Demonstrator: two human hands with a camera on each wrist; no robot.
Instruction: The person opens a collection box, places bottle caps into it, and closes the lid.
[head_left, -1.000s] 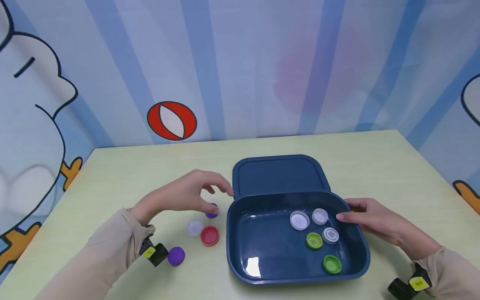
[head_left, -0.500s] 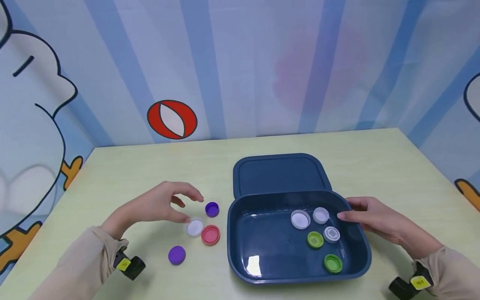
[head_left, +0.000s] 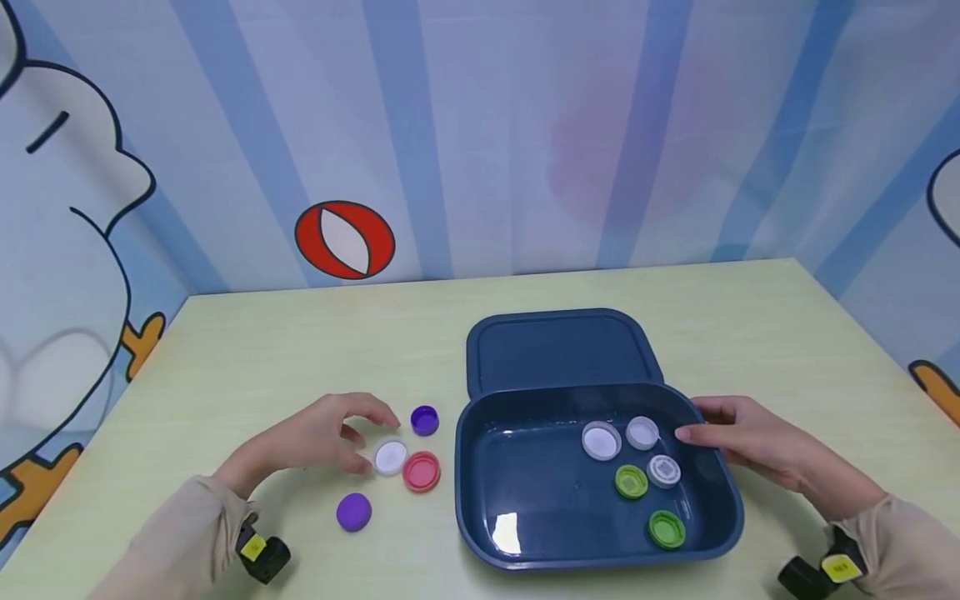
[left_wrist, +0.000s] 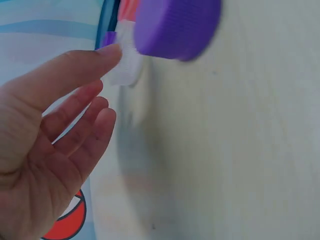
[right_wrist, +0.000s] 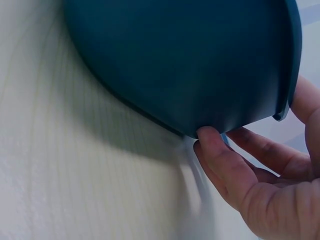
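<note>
My left hand is at the white bottle cap, thumb and fingers spread at its left side with nothing held. In the left wrist view the thumb tip overlaps the edge of the white cap. Around it on the table lie a red cap, a purple cap with its hollow side up, and another purple cap nearer me. My right hand grips the right wall of a dark blue box, thumb over the rim and fingers outside. Green caps and white caps lie inside the box.
A dark blue lid lies flat behind the box. The pale wooden table ends at a blue striped backdrop printed with a red and white ball.
My left hand has moved left and down from beside the box's left rim to the white cap, uncovering the far purple cap. The right hand stays on the box.
</note>
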